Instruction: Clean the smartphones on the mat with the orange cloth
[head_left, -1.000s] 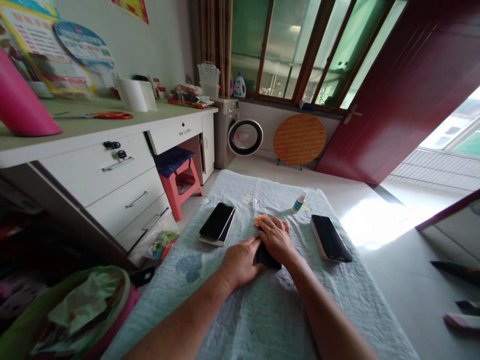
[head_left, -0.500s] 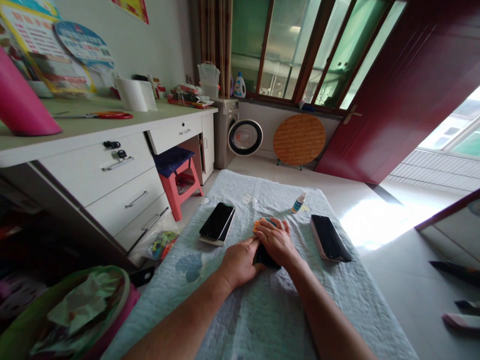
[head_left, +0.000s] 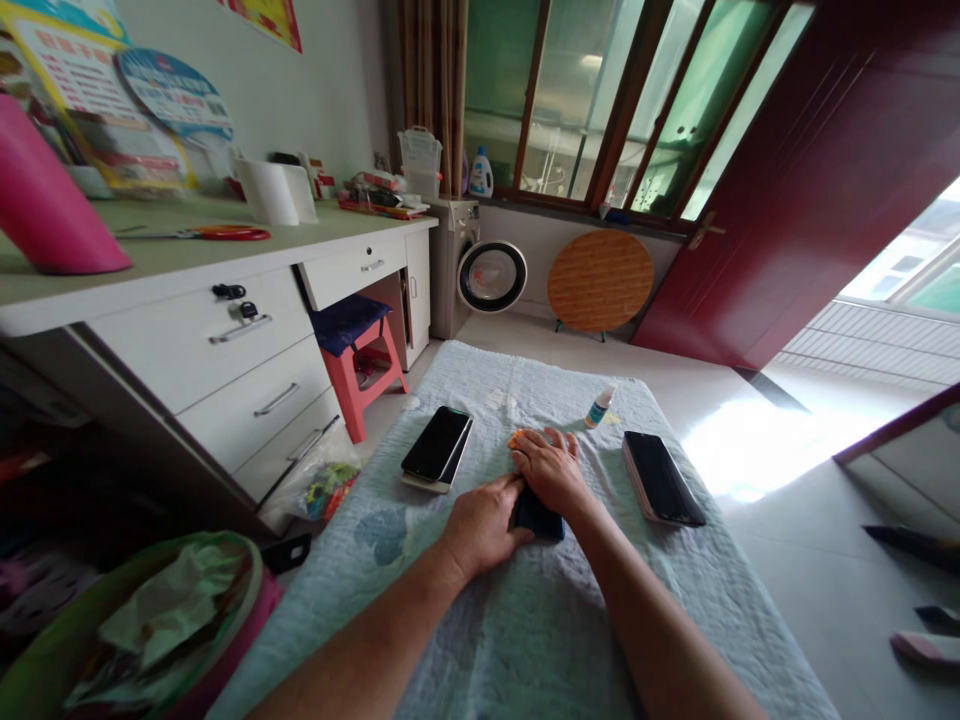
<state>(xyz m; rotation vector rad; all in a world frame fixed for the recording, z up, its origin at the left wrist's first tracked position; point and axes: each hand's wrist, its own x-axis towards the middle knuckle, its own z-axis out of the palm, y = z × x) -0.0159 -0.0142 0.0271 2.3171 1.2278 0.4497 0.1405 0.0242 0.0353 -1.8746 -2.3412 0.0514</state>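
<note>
A dark phone (head_left: 538, 515) lies flat on the pale quilted cloth (head_left: 525, 620) in front of me. My left hand (head_left: 484, 522) grips its left edge with curled fingers. My right hand (head_left: 551, 468) rests on top of the phone, fingers together, pressing an orange cloth (head_left: 516, 438) onto its far end. Only a corner of the orange cloth shows past my fingertips.
Two stacked phones (head_left: 436, 447) lie to the left and another stack (head_left: 661, 477) to the right. A small white bottle (head_left: 598, 407) stands beyond. A white desk with drawers (head_left: 225, 345), a pink stool (head_left: 358, 352) and a lined bin (head_left: 150, 620) are at the left.
My right hand has slid with the orange cloth a little farther along the phone. The left hand keeps its hold. The view has shifted slightly.
</note>
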